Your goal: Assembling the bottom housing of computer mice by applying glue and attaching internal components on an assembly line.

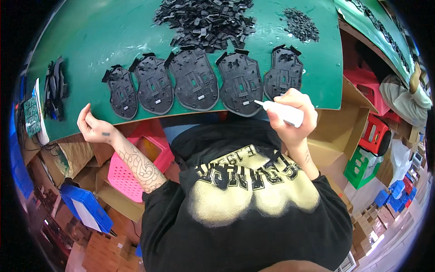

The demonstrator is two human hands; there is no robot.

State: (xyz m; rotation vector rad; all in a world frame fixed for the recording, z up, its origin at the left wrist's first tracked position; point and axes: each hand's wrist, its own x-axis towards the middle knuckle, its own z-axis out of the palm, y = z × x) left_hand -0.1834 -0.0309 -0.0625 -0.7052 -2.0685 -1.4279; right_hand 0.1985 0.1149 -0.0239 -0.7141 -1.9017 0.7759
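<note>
My right hand (297,122) is wrapped round a small white squeeze bottle (287,114) with a narrow nozzle. The bottle is tilted, its tip over the lower right edge of a black plastic shell (240,84); whether it touches is unclear. This shell is one of several in a row along the table's near edge, including a wide shell (192,79), a narrower shell (154,84), the leftmost shell (122,93) and the rightmost shell (284,70). Ribs and small black pieces show on them. My left hand (96,125) is empty at the table edge, loosely curled with fingers apart.
Behind the row lie a large heap of black plastic parts (206,22) and a smaller heap (301,25). Black strips (55,88) and a green circuit board (31,115) lie at left. Below are a pink stool (129,177) and cardboard boxes (346,131). Another person's arm (414,79) shows at right.
</note>
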